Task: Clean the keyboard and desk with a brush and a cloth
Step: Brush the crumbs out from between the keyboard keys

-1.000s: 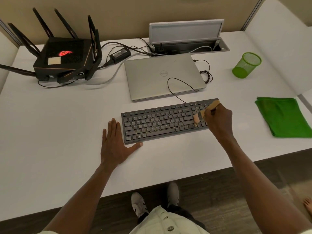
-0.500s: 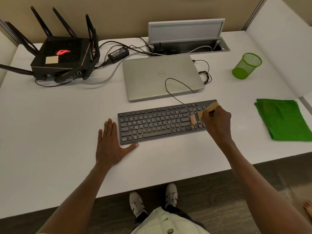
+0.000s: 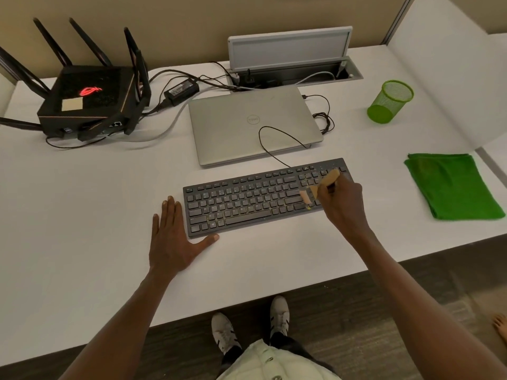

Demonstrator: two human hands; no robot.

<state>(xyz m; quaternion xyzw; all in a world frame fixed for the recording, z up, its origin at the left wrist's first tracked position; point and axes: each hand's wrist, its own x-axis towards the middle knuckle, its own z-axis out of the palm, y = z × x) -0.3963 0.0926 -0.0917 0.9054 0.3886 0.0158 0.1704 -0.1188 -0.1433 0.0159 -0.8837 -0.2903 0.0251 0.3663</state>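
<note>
A black keyboard (image 3: 247,198) lies on the white desk (image 3: 82,229) in front of me. My right hand (image 3: 344,204) grips a small wooden-handled brush (image 3: 326,181) over the keyboard's right end, with the pale bristles down on the keys left of the number pad. My left hand (image 3: 175,239) rests flat on the desk at the keyboard's left end, fingers straight, thumb along its front edge. A folded green cloth (image 3: 452,187) lies on the desk at the right, apart from both hands.
A shut silver laptop (image 3: 255,124) sits behind the keyboard, with the keyboard's cable looped over it. A black router (image 3: 87,102) with antennas stands at the back left beside a power adapter (image 3: 182,89). A green mesh cup (image 3: 391,101) stands back right. An open cable hatch (image 3: 293,69) lies behind.
The brush has shifted slightly along the right end of the keyboard in my right hand. My left hand stays flat at the keyboard's left end.
</note>
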